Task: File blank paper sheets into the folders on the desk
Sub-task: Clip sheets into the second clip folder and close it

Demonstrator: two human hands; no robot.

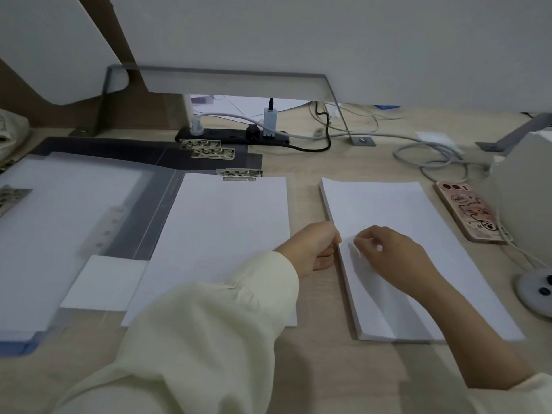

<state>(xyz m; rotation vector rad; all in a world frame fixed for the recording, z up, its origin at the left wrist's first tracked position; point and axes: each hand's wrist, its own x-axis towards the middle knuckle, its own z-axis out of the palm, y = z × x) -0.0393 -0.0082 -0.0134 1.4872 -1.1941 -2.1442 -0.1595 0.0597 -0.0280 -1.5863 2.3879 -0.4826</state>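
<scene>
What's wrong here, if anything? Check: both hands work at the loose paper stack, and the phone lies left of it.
The phone lies right of the paper stack, not left, as the head view shows. The left hand and right hand do work at that stack.

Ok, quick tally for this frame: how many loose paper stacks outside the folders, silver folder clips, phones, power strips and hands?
paper stack: 1
silver clips: 4
phone: 1
power strip: 1
hands, left hand and right hand: 2
Total: 9
</scene>
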